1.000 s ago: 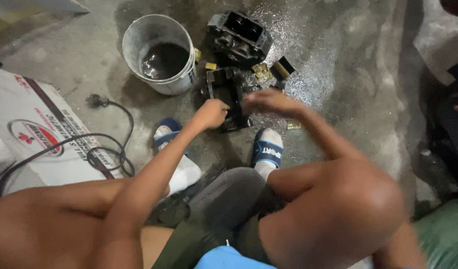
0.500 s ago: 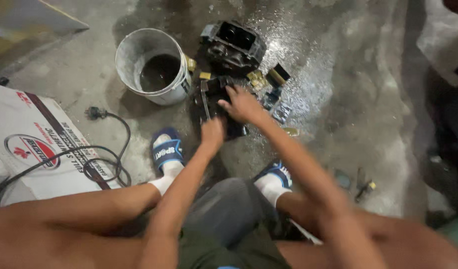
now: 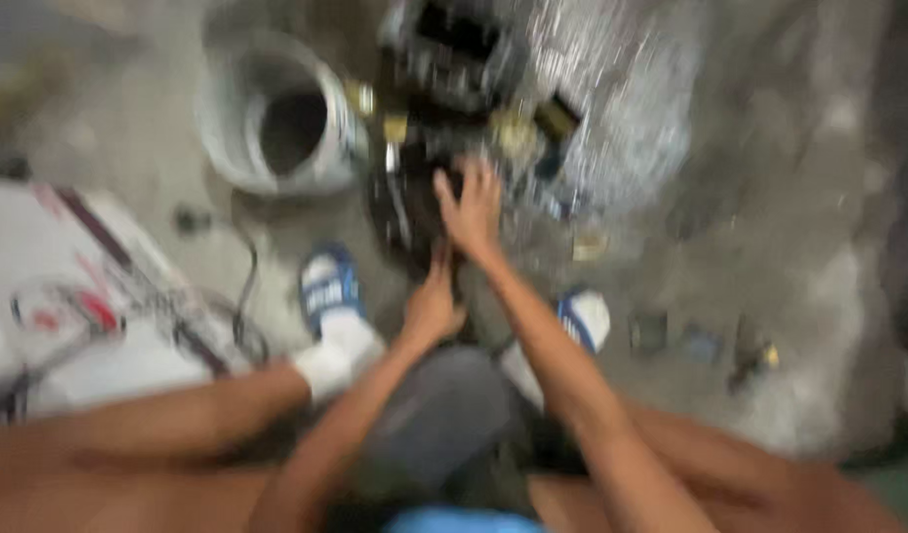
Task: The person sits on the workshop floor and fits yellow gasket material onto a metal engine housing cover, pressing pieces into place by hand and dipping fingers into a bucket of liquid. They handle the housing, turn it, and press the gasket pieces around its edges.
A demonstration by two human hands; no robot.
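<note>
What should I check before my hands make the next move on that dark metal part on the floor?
1. Right hand on dark metal part: ok, fingers spread on it.
2. Left hand contact: cannot tell, blurred at the part's near edge.
3. Grip firm: cannot tell.
4. Bucket apart from the part: ok, upright beside it.
5. Small brass pieces clear of hands: ok.
6. View sharp: not ok, motion blur.

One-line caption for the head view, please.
Blurred view down at a squatting person: right hand spread on a dark machine part, left hand just below it, grey bucket beside them.
</note>
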